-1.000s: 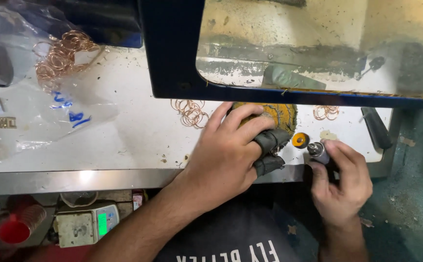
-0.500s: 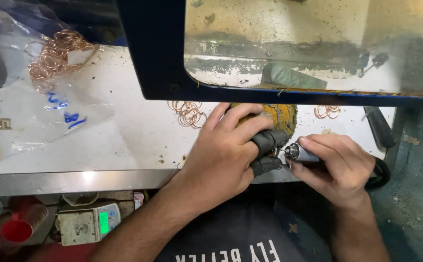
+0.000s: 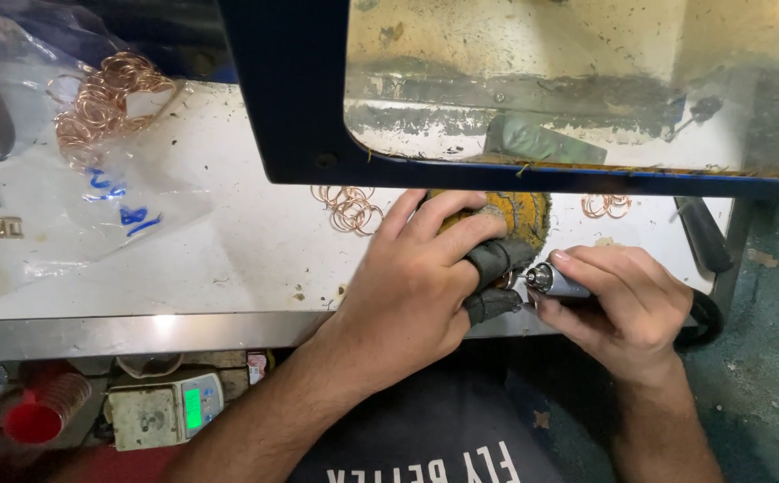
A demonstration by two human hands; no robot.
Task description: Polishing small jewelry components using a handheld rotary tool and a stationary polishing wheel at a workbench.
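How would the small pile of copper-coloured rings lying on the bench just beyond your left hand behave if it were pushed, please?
The copper-coloured rings look thin and loose, so they would probably scatter or slide apart on the smooth white bench. Being round wire, single ones may roll. They seem light.

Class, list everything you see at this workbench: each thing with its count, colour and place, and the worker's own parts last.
Workbench: one, white, steel front edge.
Dust shield: one, dark blue frame, clear window, above bench.
Copper rings: several piles, upper left, centre, right.
Plastic bag: one, clear, left.
Yellow pad: one, under left hand.
Rotary handpiece: one, silver tip, right hand.
Scale: one, green display, below bench.
Red cup: one, lower left.
Left hand: dark finger guards.
Right hand: holds handpiece.
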